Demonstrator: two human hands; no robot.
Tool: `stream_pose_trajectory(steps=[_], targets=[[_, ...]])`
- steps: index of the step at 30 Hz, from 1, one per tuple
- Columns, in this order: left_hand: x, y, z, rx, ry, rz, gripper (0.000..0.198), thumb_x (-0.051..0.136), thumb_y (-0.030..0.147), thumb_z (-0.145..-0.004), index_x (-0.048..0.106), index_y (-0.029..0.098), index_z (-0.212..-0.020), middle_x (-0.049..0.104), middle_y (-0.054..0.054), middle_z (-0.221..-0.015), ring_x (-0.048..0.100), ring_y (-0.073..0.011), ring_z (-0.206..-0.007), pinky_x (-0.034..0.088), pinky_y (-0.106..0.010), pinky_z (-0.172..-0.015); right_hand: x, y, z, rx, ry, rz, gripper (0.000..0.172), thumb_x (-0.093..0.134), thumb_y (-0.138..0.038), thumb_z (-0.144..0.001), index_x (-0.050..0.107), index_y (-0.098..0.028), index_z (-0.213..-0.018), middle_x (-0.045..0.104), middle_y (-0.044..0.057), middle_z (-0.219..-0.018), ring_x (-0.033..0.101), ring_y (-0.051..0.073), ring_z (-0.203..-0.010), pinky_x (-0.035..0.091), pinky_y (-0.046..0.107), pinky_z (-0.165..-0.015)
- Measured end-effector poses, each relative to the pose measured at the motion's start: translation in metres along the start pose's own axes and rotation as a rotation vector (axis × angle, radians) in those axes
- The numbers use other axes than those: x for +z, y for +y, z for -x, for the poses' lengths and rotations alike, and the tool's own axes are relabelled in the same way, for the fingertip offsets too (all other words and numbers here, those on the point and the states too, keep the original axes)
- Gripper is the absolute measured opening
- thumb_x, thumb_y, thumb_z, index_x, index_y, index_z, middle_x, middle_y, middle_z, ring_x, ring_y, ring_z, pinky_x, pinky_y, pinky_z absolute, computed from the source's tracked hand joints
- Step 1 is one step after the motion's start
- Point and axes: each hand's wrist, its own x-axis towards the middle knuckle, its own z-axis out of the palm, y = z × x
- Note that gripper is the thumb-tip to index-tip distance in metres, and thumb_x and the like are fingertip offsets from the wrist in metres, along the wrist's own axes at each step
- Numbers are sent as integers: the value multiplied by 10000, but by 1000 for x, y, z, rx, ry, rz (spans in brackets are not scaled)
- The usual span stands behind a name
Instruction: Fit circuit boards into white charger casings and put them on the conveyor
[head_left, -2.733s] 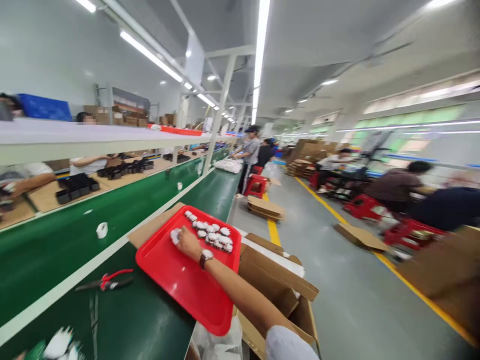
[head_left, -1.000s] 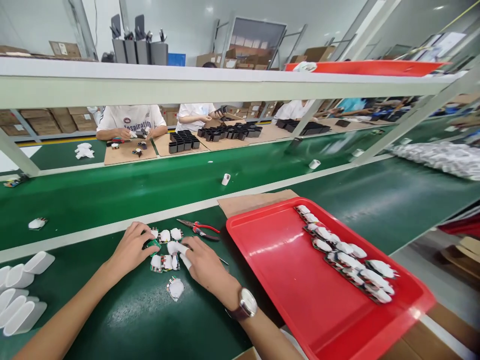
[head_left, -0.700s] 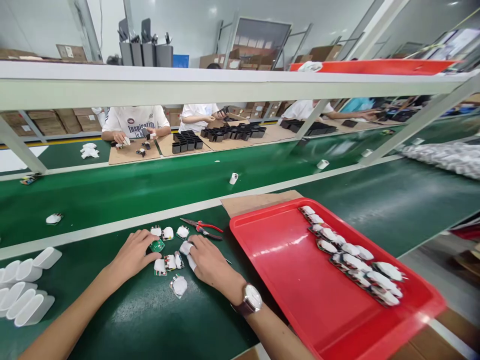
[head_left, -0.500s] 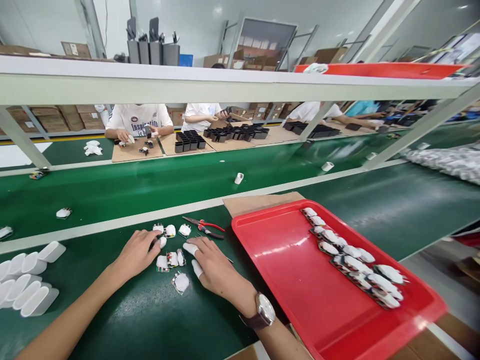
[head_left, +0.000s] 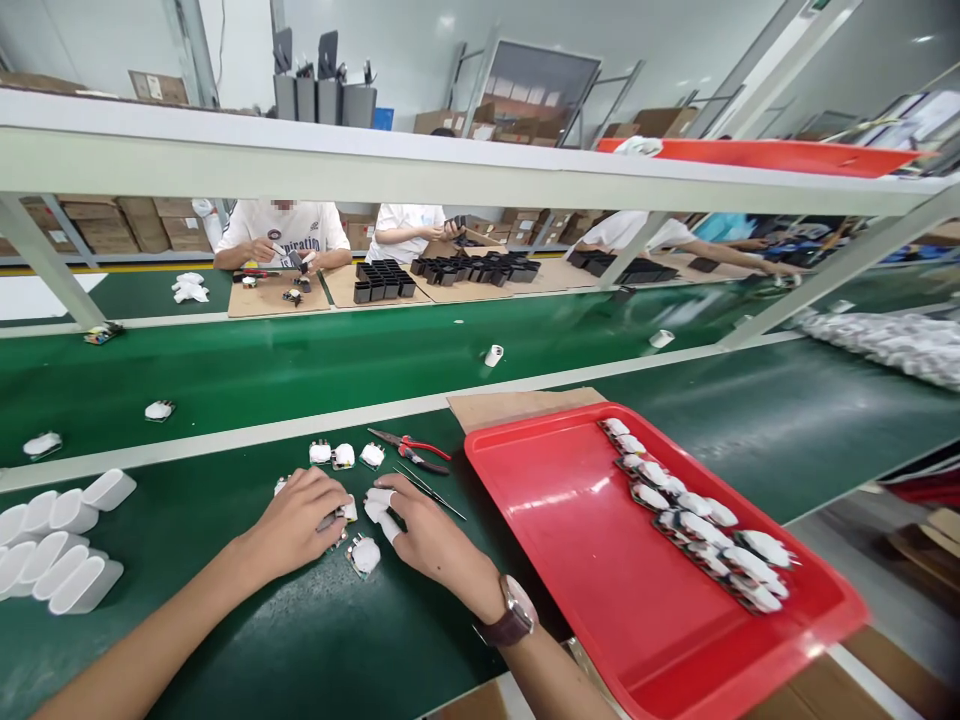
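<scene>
My left hand lies on the green mat with its fingers curled over a small white part with a circuit board. My right hand rests beside it, fingers spread and low; white finger cots cover the thumb and forefinger, whose tips are at the same cluster. One more white part lies just below the two hands. Three similar parts stand in a row a little beyond them. A watch sits on my right wrist.
Red-handled pliers and thin tweezers lie right of the row. A red tray holds a line of several white parts. White housings lie at left. Loose parts ride the green belt; people work across it.
The view swung from the aisle and tray back to the mat. In the last second both hands slid nearer me over the cluster, and my left fingers closed onto a part.
</scene>
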Motion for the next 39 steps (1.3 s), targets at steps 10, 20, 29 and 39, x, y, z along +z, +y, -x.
stream_pose_trajectory(steps=[10,20,29,39], targets=[[-5,-18,1,-37,-43,-28,248,597,426,-1058,754,276,-1178,658,-87,-1454,530,-344,-1395,457,-553,-1098,-13,8,34,93,75,223,292,611,-202,-1006,650,-148,-1290,628,191,-1360,634,357,-1214,567,548,-1041],[28,3,27,-90,-29,-129,713,793,584,-879,583,200,-1442,516,-173,-1595,422,-417,-1505,412,-631,-1196,30,13,39,82,129,246,403,746,-287,-933,585,-127,-1266,539,258,-1415,589,421,-1306,579,574,-1053],[-111,-75,67,-387,208,-350,401,610,446,-1017,665,189,-1320,649,-169,-1447,595,-366,-1355,488,-558,-1146,-5,41,-20,-113,165,134,433,575,-227,-985,507,-232,-1412,467,191,-1529,488,382,-1427,518,617,-1109],[-193,-141,168,-910,78,-294,561,557,576,-952,693,179,-1326,708,-160,-1372,726,-374,-1157,601,-457,-910,65,-53,-252,-227,-149,142,597,667,-332,-984,459,-116,-1500,443,247,-1537,500,370,-1382,435,534,-1153]])
